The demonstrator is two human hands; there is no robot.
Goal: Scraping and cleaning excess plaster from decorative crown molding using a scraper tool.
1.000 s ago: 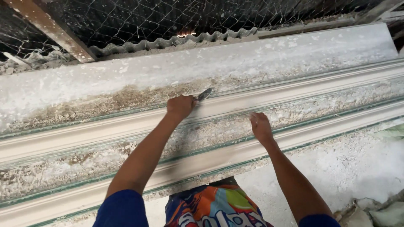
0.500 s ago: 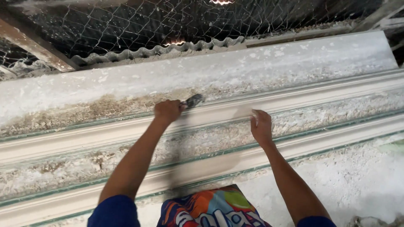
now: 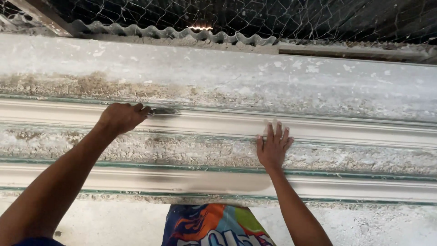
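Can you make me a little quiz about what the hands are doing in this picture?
1. True or false: the left hand is closed around a small grey metal scraper.
2. Where does the right hand rest? A) on the wire mesh B) flat, fingers spread, on the long white moulded plaster strip C) on the colourful shorts
3. Fill in: above the work runs a wavy sheet of grey ______ roofing.

Key: 1 true; 2 B; 3 corrugated.
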